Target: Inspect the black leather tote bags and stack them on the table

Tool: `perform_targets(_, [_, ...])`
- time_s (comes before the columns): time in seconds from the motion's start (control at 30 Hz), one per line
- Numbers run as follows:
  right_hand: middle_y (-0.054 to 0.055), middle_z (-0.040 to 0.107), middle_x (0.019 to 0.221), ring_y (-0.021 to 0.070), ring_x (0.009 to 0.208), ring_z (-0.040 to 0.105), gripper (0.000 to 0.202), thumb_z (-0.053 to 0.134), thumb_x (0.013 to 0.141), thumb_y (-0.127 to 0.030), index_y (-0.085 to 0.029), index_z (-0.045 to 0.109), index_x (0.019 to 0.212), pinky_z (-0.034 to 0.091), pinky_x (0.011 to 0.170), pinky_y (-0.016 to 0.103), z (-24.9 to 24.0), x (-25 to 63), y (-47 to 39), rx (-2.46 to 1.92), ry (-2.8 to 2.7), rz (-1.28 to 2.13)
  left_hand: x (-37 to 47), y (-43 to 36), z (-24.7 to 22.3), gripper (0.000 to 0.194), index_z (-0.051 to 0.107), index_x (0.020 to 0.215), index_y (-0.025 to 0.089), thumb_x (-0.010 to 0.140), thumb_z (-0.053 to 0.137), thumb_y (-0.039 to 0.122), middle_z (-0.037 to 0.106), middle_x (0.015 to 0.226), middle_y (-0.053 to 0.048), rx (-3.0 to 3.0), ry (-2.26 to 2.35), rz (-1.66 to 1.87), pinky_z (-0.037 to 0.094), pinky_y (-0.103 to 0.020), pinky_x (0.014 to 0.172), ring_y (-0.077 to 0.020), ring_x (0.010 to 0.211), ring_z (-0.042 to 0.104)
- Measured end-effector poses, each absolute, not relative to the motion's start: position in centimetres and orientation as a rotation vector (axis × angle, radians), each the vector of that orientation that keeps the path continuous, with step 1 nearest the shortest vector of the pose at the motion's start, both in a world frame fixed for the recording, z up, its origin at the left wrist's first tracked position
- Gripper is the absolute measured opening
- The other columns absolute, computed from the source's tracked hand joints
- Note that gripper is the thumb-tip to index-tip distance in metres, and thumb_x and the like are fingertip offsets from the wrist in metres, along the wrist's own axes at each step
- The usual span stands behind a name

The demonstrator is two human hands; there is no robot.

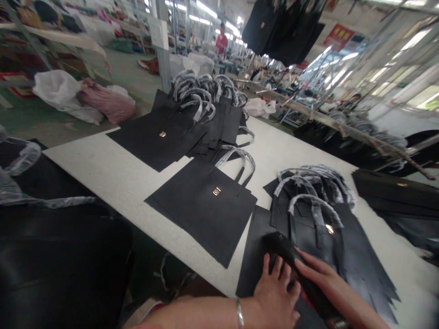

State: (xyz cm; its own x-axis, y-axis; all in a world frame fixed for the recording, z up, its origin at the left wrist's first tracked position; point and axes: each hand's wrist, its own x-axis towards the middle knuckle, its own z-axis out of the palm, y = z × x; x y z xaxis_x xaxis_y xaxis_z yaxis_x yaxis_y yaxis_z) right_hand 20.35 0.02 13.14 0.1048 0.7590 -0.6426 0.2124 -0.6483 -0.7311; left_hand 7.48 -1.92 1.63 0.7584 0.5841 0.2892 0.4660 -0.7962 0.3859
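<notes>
My left hand (276,290), with a bracelet at the wrist, lies with fingers spread on a black handbag (257,246) at the front of the table. My right hand (317,272) is wrapped round a long black handheld tool (286,249), whose exact kind I cannot make out. The tool's head is just beyond my left fingertips, over the same bag; whether it touches is unclear. Beside it, a stack of black bags has plastic-wrapped handles (315,196) and a gold clasp (329,229). To the left a single black tote bag (206,205) lies flat.
The pale table (137,201) carries another pile of black bags (161,132) at its far end. More bags lie at the left (51,256) and beyond the right edge (394,187). A metal rail (343,123) runs along the right. Plastic sacks (65,93) sit on the floor.
</notes>
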Motion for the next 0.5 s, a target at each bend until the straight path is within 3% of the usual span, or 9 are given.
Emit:
perform_targets(0.1, [-0.001, 0.069, 0.062, 0.0146, 0.046, 0.06, 0.08, 0.073, 0.076, -0.042, -0.014, 0.041, 0.143, 0.046, 0.045, 0.024, 13.7, 18.9, 1.8, -1.929, -0.915, 1.469, 8.9, -2.7, 0.7, 0.06, 0.052, 0.132, 0.016, 0.088, 0.045, 0.056, 0.042, 0.144, -0.02, 2.664, 0.776, 0.547, 0.015, -0.069, 0.106, -0.0443, 0.139, 0.025])
perform_targets(0.2, [-0.002, 0.069, 0.062, 0.0146, 0.048, 0.061, 0.078, 0.074, 0.075, -0.043, -0.017, 0.044, 0.142, 0.047, 0.046, 0.024, 13.7, 18.7, 2.5, -1.923, -0.915, 1.485, 9.1, -2.8, 0.3, 0.06, 0.051, 0.131, 0.015, 0.086, 0.051, 0.055, 0.047, 0.139, -0.019, 2.641, 0.694, 0.528, 0.026, -0.064, 0.105, -0.0409, 0.136, 0.032])
perform_targets(0.33, [-0.001, 0.068, 0.063, 0.0149, 0.045, 0.06, 0.075, 0.071, 0.077, -0.047, -0.02, 0.045, 0.142, 0.046, 0.042, 0.024, 13.1, 19.5, 2.2, -1.889, -0.977, 1.566, 5.6, 0.6, 1.7, 0.03, 0.06, 0.11, 0.015, 0.092, 0.047, 0.035, 0.063, 0.11, -0.011, 2.498, 0.721, 0.528, 0.048, -0.04, 0.092, -0.0247, 0.104, 0.059])
perform_targets(0.4, [-0.001, 0.068, 0.065, 0.0152, 0.044, 0.061, 0.077, 0.069, 0.078, -0.048, -0.02, 0.041, 0.144, 0.046, 0.041, 0.025, 12.9, 19.6, 2.0, -1.931, -0.981, 1.559, 3.0, 4.1, 2.9, 0.017, 0.061, 0.098, 0.016, 0.09, 0.047, 0.021, 0.064, 0.095, -0.008, 2.473, 0.87, 0.495, 0.051, -0.033, 0.08, -0.0213, 0.089, 0.06])
perform_targets(0.5, [0.001, 0.069, 0.067, 0.0149, 0.044, 0.062, 0.079, 0.068, 0.08, -0.047, -0.019, 0.036, 0.147, 0.046, 0.041, 0.024, 12.8, 19.5, 1.8, -1.952, -0.966, 1.562, 0.1, 10.5, 4.3, 0.021, 0.059, 0.102, 0.018, 0.089, 0.046, 0.01, 0.061, 0.103, -0.008, 2.531, 0.969, 0.552, 0.048, -0.032, 0.082, -0.0216, 0.097, 0.056])
